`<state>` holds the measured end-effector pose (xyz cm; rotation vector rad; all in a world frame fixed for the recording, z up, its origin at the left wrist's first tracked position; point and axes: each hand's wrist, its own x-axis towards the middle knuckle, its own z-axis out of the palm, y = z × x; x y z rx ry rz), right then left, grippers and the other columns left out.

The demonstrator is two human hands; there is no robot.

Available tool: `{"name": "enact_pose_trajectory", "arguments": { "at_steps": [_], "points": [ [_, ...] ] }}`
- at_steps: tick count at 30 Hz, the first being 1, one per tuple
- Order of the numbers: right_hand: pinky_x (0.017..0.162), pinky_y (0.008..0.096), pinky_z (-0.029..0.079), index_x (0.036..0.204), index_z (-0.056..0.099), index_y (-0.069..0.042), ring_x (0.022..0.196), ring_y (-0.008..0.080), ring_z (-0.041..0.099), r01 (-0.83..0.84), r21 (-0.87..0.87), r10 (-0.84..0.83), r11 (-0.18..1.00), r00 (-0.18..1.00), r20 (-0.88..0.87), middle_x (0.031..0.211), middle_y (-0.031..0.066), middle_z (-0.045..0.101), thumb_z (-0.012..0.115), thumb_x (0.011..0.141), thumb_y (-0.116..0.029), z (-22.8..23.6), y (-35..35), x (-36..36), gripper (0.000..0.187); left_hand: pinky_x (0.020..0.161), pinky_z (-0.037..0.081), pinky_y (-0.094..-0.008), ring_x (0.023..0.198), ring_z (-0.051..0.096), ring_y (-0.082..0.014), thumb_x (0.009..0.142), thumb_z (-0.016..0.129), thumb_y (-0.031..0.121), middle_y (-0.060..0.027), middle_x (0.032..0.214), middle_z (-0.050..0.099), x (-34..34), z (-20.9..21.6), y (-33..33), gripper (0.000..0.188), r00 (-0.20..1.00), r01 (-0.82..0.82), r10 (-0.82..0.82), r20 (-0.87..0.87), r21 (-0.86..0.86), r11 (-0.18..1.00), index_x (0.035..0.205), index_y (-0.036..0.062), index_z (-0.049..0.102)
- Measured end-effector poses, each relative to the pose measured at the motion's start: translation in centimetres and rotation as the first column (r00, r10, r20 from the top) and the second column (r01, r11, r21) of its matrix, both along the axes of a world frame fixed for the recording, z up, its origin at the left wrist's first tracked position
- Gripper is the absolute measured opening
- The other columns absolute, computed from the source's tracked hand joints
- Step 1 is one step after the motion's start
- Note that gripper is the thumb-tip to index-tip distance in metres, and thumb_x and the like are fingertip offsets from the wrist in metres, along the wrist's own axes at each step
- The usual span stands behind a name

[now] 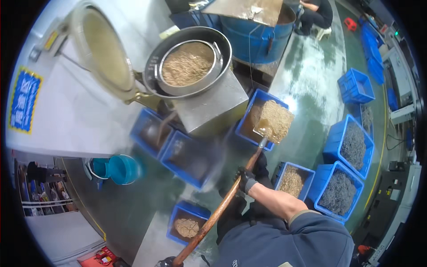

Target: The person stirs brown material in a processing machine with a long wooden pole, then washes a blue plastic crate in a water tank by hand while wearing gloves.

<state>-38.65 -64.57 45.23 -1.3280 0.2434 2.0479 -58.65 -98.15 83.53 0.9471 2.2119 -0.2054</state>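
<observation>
My right hand [245, 179], in a dark glove, is closed round the middle of a long wooden shovel handle [215, 214]. At the lower edge my left hand [166, 262], also gloved and partly cut off, grips the handle's rear end. The shovel's blade is heaped with tan, wet-looking granular material [276, 121], which hides most of the metal. It is held above a blue bin [242, 132] with brownish material inside. Left of the load stands a machine with a round bowl [153, 66], its lid [103, 53] raised. Similar grains [186, 66] fill the bowl's inner ring.
Two blue bins [189, 181] stand below the machine. Another bin [171, 231] of tan material is near my left hand. At right are bins of tan grains [291, 180] and dark grey pieces [338, 192]. Teal buckets [122, 170] stand left; a person [316, 17] sits far back.
</observation>
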Motion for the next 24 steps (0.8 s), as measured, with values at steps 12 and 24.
{"name": "enact_pose_trajectory", "arguments": {
  "at_steps": [12,24],
  "points": [
    [0.050,0.0387,0.045,0.073,0.047,-0.012,0.053,0.0217,0.049,0.004,0.256,-0.039,0.967,0.990,0.132,0.059,0.0051,0.047,0.057,0.091,-0.018,17.9,-5.4,-2.7,0.021,0.056,0.049,-0.0429,0.059,0.062,-0.0313,0.078,0.067,0.035,-0.0133,0.074,0.068,-5.1,13.6,-5.0,0.027,0.974,0.228,-0.219,-0.067,0.226,0.947,0.095,0.0141,0.071],
    [0.048,0.0379,0.046,0.067,0.047,-0.011,0.049,0.0238,0.049,-0.099,0.071,0.090,0.993,0.989,0.119,0.057,0.0070,0.048,0.056,0.091,-0.022,19.0,-2.4,-3.0,0.028,0.061,0.054,-0.0410,0.064,0.064,-0.0343,0.068,0.072,0.026,-0.0154,0.072,0.066,-6.5,14.3,-2.2,0.026,0.951,0.304,-0.279,-0.133,0.245,0.921,0.086,0.0067,0.070]
  ]
}}
